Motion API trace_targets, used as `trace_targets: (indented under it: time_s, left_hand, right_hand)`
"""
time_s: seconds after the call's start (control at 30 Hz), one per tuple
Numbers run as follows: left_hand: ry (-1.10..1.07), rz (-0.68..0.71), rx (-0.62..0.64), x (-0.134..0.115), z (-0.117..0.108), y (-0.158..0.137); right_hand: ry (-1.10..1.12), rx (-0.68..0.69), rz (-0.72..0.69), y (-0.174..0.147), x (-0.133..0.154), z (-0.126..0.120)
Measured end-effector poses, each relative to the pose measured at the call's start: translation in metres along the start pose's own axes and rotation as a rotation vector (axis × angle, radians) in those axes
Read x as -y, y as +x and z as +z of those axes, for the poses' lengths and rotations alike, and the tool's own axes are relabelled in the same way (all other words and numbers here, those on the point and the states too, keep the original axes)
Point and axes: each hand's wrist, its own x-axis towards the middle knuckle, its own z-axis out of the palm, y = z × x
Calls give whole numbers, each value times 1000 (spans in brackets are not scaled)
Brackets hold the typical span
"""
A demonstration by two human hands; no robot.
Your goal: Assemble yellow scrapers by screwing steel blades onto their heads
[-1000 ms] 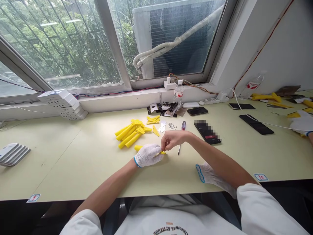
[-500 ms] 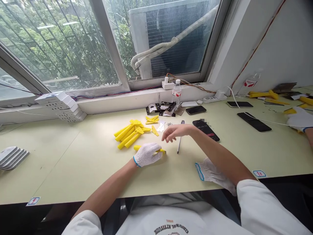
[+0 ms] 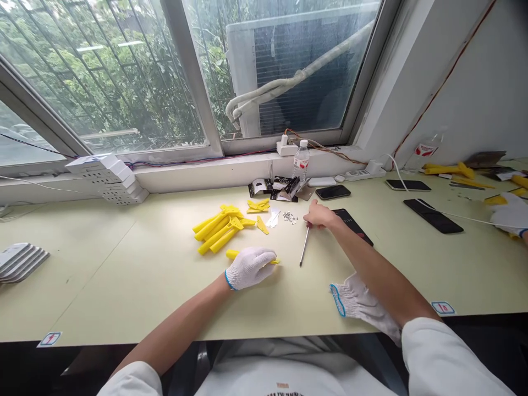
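My left hand (image 3: 251, 268), in a white knit glove with a blue cuff, is closed around a yellow plastic handle (image 3: 231, 254) lying low over the table. Most of that handle is hidden by the glove. My bare right hand (image 3: 320, 215) has its fingers closed at the top of a screwdriver (image 3: 304, 248), whose shaft points toward me. Left of it lie small screws (image 3: 290, 218), thin pale blades (image 3: 273, 218) and a loose flat yellow piece (image 3: 262, 225). More yellow handles (image 3: 218, 230) are heaped near my left hand, with flat yellow pieces (image 3: 258, 206) behind.
An empty white glove (image 3: 358, 300) lies under my right forearm. Phones (image 3: 352, 225) rest to the right. Black packets (image 3: 284, 188) and a water bottle (image 3: 301, 159) stand by the sill. White boxes (image 3: 109, 179) are stacked left. A co-worker's gloved hand (image 3: 509, 212) shows far right.
My right hand has moved away from my left hand, forward and right, and closed on the screwdriver's handle. The screws are uncovered now. My left hand keeps its hold.
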Motion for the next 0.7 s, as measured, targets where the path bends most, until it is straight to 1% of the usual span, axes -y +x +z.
trace_targets:
  time_s: [0.07,0.13,0.23,0.33,0.4,0.47,0.57,0.7]
  left_hand:
    - [8,-1,8,-2,0,1]
    - [24,-11,17,-2,0,1]
    - [33,-24,26,-1,2,1]
    - [-2,70,17,2,4,2]
    - [-25,151,-25,5,5,3]
    - [-31,188,-78,7,5,3]
    - [-41,202,-109,7,4,3]
    - [-110,195,-125,6,2,1]
  right_hand:
    - [88,28,-44,0,-1,-5]
    - [197,50,-105,-4,1,-15]
    - [404,34,-221,-16,9,-35]
    - [638,-34,-324,-30,23,-46]
    - [762,-75,-369,-38,32,-47]
    - [850,-90,-403,-45,39,-44]
    - [924,-76,-445,-51,45,-40]
    - [939,-67,-463,-54,48,-35]
